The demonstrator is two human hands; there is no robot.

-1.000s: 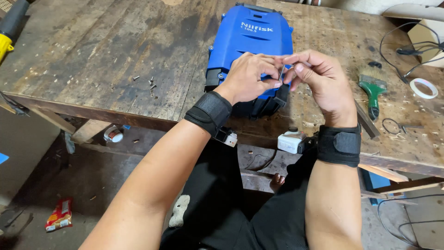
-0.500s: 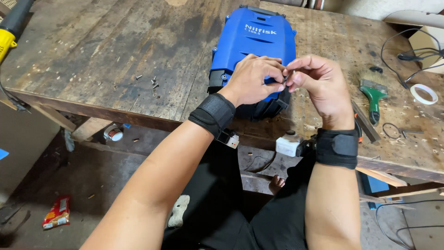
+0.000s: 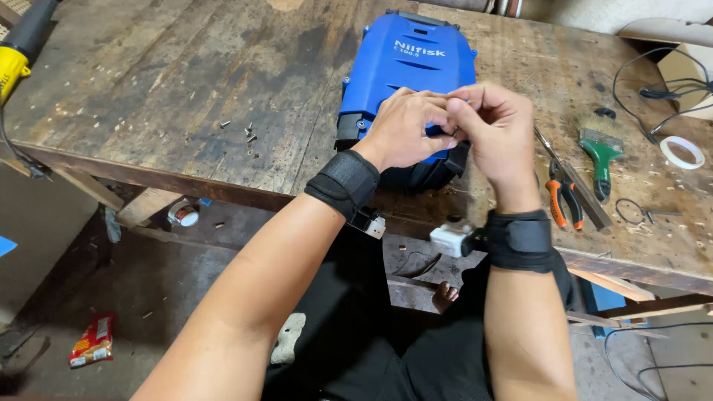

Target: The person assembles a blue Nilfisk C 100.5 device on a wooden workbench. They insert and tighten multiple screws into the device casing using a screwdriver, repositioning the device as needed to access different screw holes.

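At the bottom of the frame, both forearms rose from a dark-clothed lap toward the bench, each wrist wrapped in a black band with a small white device clipped below. Just past the near edge of the wooden workbench [image 3: 148, 96], at centre frame, the left hand [image 3: 401, 130] and right hand [image 3: 494, 130] met, fingertips touching, above the near end of a blue machine housing [image 3: 408, 67]. Both hands were closed in a tight pinch around something too small to identify; the fingers hid it, so what they held could not be told. Left knuckles rested close over the housing's lower black section; contact with it was unclear.

The housing lay flat on the bench, centre to upper centre of frame. Loose screws [image 3: 249, 132] sat left of it, near but apart, which suggested fasteners already out, judged from position only. The cover appeared in place on its body; whether it was being opened or closed could not be settled from this view.

Right of the hands: orange-handled pliers [image 3: 561, 194], then a green-handled brush [image 3: 601, 145], then a roll of white tape [image 3: 682, 151] at the right edge. Upper left corner: a yellow and black tool [image 3: 18, 52].
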